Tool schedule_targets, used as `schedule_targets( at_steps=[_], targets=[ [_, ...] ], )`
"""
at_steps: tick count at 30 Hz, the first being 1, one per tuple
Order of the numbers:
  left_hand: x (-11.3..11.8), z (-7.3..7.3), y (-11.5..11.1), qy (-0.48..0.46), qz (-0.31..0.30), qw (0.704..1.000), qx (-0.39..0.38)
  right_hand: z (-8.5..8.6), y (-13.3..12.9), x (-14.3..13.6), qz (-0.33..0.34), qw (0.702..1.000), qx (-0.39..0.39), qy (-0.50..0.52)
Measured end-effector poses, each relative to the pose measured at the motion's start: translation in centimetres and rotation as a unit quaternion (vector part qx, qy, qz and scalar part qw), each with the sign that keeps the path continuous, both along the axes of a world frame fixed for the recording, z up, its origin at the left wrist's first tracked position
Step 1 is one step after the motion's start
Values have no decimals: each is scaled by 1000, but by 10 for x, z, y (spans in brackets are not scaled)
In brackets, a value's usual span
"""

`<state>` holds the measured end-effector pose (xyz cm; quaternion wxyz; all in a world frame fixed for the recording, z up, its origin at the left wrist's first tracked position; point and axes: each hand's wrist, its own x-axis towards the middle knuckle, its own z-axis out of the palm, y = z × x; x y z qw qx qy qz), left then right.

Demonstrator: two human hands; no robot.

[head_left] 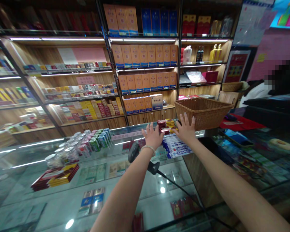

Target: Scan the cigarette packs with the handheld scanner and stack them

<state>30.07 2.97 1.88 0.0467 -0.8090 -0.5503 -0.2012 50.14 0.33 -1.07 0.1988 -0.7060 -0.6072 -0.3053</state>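
Note:
My left hand (152,138) reaches over the glass counter with its fingers spread and nothing in it. It is at the left side of a stack of red and yellow packets (166,123). My right hand (186,129), also open, is at the right side of that stack; whether either hand touches it I cannot tell. Just nearer to me lie several blue-and-white slim packets (176,146) in a row. Partly behind my left forearm rests a black barcode scanner (134,153), its cable running toward the lower right.
A brown wicker basket (203,112) stands behind my right hand. Jars and small tubs (87,141) and more red and yellow packets (55,176) sit on the counter at left. Shelves of boxes (145,56) line the wall. A person (253,91) is at far right.

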Motion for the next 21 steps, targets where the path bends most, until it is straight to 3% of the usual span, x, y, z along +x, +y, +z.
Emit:
schedule_targets(
  at_steps=[11, 21],
  targets=[
    [21, -3, 14, 31, -6, 999, -14, -7, 2, 13, 5, 999, -33, 6],
    [27, -4, 20, 46, -3, 999, -23, -20, 13, 18, 20, 998, -56, 11]
  ],
)
